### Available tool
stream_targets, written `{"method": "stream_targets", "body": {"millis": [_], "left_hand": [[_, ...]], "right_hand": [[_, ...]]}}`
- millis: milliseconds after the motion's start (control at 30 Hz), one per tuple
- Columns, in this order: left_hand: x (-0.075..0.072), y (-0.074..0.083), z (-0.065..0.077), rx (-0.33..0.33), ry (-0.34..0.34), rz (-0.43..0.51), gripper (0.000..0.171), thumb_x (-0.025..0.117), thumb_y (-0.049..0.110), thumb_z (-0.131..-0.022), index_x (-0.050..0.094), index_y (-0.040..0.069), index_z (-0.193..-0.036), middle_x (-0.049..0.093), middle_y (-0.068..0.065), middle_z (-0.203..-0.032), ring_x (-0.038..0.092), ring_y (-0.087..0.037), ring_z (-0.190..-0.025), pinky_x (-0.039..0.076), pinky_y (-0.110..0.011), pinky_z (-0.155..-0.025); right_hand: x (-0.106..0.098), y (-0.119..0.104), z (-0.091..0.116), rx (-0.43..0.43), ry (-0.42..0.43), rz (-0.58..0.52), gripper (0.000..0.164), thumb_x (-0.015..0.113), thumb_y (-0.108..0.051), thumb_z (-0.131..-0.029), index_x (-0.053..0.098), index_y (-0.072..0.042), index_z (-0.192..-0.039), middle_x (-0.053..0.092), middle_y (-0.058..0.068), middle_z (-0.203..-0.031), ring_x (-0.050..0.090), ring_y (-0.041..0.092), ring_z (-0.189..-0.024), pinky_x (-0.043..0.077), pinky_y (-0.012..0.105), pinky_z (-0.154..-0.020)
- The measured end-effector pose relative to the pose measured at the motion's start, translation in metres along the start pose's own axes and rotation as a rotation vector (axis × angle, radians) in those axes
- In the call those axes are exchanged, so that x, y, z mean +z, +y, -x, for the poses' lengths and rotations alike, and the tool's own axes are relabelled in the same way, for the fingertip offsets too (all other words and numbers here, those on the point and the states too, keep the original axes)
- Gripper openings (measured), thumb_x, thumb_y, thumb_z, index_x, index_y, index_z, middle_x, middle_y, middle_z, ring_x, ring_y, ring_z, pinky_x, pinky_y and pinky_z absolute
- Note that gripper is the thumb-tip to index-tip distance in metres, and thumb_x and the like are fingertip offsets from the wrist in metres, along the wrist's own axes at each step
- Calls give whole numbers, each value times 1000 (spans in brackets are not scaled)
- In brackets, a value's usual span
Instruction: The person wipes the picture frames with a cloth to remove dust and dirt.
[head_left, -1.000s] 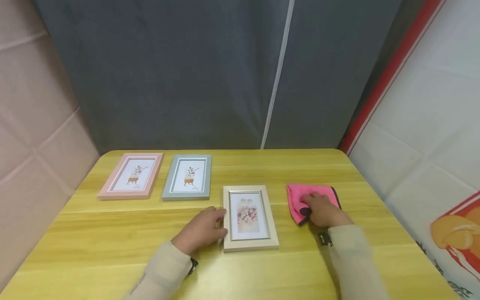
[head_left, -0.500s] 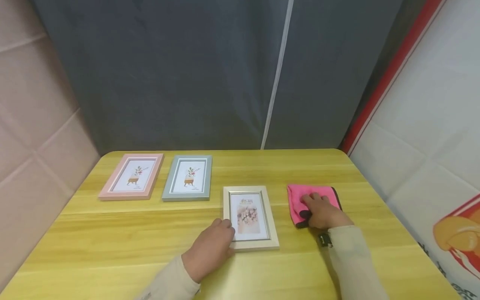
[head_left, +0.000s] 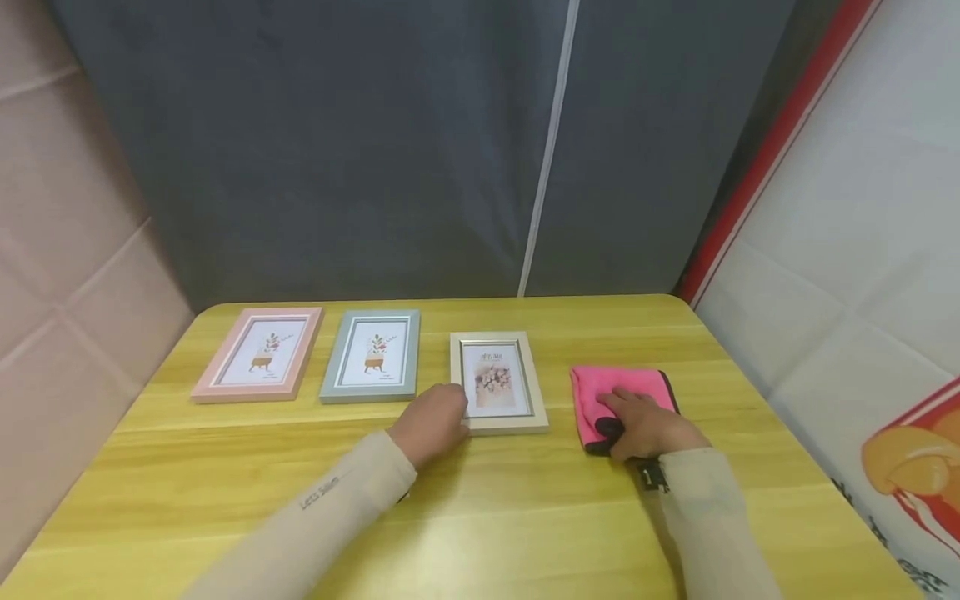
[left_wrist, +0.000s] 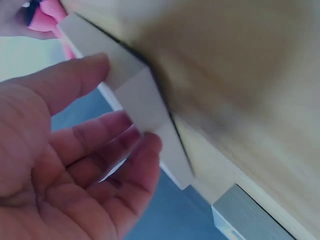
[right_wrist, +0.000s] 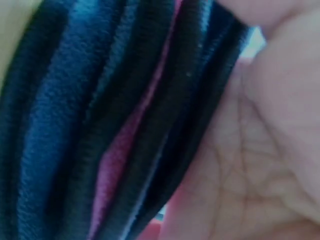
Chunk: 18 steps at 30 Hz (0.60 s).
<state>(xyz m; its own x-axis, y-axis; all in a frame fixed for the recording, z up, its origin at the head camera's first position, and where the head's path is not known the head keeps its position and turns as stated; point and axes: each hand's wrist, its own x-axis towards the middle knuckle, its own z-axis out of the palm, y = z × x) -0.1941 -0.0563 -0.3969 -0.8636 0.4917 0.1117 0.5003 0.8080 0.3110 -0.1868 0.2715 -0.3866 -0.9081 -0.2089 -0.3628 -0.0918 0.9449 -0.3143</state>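
A cream picture frame (head_left: 536,392) with a floral print lies face up on the table. My left hand (head_left: 431,423) holds it at its near left corner. Up close in the left wrist view, the thumb (left_wrist: 90,75) touches one edge of the frame and curled fingers touch the adjoining side. On the right, my right hand (head_left: 652,427) rests on a folded pink cloth (head_left: 600,382) with black trim, its edge gathered between thumb and fingers. The right wrist view shows the cloth's dark folded edges (right_wrist: 75,120) close against the palm; the fingertips are hidden there.
A blue-grey picture frame (head_left: 408,354) lies just left of the cream one. Farther left is a pink picture frame (head_left: 300,354). The wooden table (head_left: 525,525) ends at a dark grey curtain (head_left: 337,150), with pale wall coverings on both sides.
The cream frame has slid away from me, up level with the other frames, with my left hand following at its corner. My right hand stays on the cloth with little movement.
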Motion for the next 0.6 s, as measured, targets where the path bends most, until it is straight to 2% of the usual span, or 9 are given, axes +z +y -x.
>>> {"method": "stream_targets", "body": {"millis": [200, 333, 400, 467, 600], "left_hand": [[-1, -14, -42, -68, -57, -15, 20, 74, 6, -83, 59, 6, -69, 55, -3, -70, 52, -18, -63, 53, -36, -64], [2, -22, -66, -147, -70, -21, 9, 69, 4, -86, 63, 3, -79, 59, -5, -78, 57, -19, -70, 55, -37, -71], [6, -23, -73, -189, -62, -15, 3, 66, 2, -88, 66, 2, -85, 61, -7, -83, 59, -20, -76, 55, -36, -76], [9, -22, -79, -227, -50, 5, 5, 63, 0, -91, 67, -1, -92, 63, -9, -91, 63, -23, -83, 55, -36, -81], [16, -24, -81, -230, 3, 74, 18, 60, 3, -93, 69, -5, -107, 66, -18, -114, 63, -30, -106, 50, -39, -95]], "right_hand": [[4, -2, -6, -17, 29, 4, 94, 77, -2, -63, 42, -9, -150, 28, 26, -156, 21, 51, -141, 32, 69, -103], [9, -2, -12, -51, 79, 52, 83, 71, 5, -69, 46, -7, -147, 37, 25, -152, 30, 50, -136, 32, 66, -105], [10, 0, -15, -90, 122, 82, 72, 68, 6, -74, 51, -6, -143, 47, 23, -144, 40, 48, -131, 34, 63, -106], [11, 3, -17, -132, 178, 101, 58, 66, 4, -82, 57, -7, -138, 58, 19, -134, 50, 44, -124, 38, 60, -105], [9, 8, -20, -196, 286, 120, 33, 61, 2, -90, 69, -10, -120, 70, 8, -108, 64, 33, -105, 46, 53, -98]]}}
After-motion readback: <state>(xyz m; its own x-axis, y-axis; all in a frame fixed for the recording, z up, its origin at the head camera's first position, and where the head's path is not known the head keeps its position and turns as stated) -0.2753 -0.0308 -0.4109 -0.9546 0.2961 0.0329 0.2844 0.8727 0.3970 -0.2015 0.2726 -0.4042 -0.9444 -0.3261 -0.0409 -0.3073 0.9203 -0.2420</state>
